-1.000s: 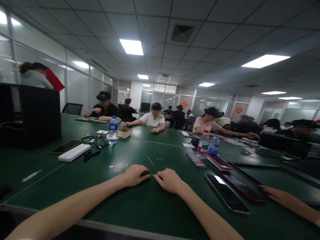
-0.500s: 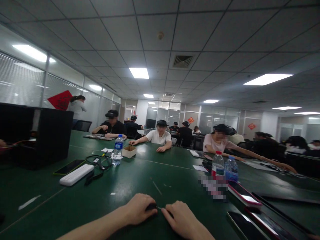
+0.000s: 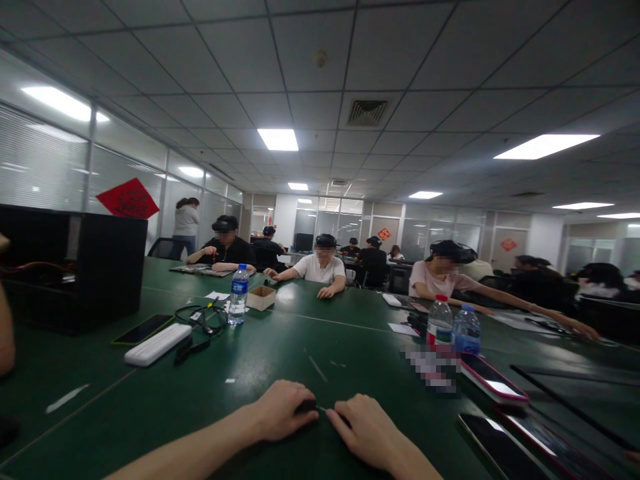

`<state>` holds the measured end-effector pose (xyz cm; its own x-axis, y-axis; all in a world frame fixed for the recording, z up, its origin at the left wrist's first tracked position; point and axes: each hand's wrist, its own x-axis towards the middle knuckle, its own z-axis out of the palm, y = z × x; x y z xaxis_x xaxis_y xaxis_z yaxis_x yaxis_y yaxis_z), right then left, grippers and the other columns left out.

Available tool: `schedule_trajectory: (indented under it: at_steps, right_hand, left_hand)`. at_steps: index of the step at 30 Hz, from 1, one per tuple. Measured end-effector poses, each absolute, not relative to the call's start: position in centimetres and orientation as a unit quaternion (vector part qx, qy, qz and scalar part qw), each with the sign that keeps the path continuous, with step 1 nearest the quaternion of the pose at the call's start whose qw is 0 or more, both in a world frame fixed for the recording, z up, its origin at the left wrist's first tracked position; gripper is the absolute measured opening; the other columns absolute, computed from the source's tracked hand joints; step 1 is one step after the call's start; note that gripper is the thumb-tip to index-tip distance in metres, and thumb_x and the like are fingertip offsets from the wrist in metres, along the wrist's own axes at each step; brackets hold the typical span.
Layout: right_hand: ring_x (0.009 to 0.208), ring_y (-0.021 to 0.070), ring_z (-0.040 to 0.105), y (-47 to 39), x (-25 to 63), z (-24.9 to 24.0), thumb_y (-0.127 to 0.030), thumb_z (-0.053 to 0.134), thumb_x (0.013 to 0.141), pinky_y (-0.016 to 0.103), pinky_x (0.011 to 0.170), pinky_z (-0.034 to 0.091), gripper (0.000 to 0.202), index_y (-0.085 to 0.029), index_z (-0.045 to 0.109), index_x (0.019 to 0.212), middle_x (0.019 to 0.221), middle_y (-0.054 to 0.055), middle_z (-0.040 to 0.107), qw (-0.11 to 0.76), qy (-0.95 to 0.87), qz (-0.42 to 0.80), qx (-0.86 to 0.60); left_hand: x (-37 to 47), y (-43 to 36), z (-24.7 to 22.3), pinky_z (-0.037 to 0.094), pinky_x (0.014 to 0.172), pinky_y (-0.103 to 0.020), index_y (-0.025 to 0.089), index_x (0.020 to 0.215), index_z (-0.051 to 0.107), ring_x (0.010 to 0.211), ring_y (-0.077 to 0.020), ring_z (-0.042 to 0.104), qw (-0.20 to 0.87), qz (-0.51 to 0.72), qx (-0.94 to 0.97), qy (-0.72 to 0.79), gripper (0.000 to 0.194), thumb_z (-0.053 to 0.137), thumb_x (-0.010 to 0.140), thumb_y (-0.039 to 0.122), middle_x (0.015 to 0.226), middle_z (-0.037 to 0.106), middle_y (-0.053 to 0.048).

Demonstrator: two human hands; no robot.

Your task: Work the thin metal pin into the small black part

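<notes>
Both my hands rest low in the middle, over the green tabletop (image 3: 260,353). My left hand (image 3: 283,411) is closed around a small black object (image 3: 306,405), whose kind I cannot make out. From its right end a thin pale piece (image 3: 321,409) reaches across the narrow gap between the hands. My right hand (image 3: 363,427) is curled, with its thumb side at the far end of that thin piece. What lies under its fingers is hidden.
To the left are a white power strip (image 3: 158,345), a phone (image 3: 143,329), black cables (image 3: 203,320), a water bottle (image 3: 239,293) and an open black case (image 3: 107,273). Two bottles and several phones (image 3: 500,443) lie right. Across the table, a person in white (image 3: 323,270) sits by a small box (image 3: 261,299).
The view has tilted and shifted slightly, so the table things sit a little differently in it. My hands keep nearly the same pose. A forearm now shows at the left edge.
</notes>
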<state>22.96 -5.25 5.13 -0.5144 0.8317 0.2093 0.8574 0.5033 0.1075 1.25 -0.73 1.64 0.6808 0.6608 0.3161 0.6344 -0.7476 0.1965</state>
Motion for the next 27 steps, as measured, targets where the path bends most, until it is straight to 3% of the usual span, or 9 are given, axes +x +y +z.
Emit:
schedule_trajectory:
  at_steps: [27]
  right_hand:
    - [0.067,0.0163,0.061,-5.7,22.88,5.48,-0.048,0.027,0.097,0.026,0.07,0.04,0.054,-0.019,0.068,0.077,0.073,0.006,0.068,0.083,-0.883,-0.058,-0.458]
  left_hand:
    - [0.91,-0.77,1.48,0.045,0.074,-0.028,0.02,0.104,0.066,0.086,-0.021,0.063,0.014,0.185,0.925,0.332,0.036,0.046,0.091,0.048,0.094,0.068,-0.006]
